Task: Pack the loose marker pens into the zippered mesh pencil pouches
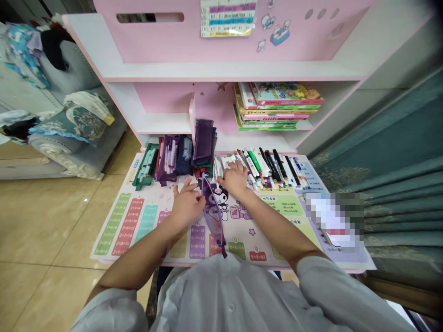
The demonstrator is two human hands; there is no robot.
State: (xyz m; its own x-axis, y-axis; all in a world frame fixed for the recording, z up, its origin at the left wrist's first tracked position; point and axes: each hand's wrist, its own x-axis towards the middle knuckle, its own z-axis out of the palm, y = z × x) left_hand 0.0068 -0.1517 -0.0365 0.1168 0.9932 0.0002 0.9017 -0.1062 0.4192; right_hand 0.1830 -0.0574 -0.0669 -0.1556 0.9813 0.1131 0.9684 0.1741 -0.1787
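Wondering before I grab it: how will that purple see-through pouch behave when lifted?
The purple mesh pouch will probably be floppy, since it lies thin and flat with nothing bulky showing inside. It should feel light for its length. It may also slide easily across the smooth printed desk mat.

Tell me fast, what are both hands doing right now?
Left hand: open, fingers spread, touching the purple mesh pouch.
Right hand: curled over the marker pens; cannot tell if it holds anything.
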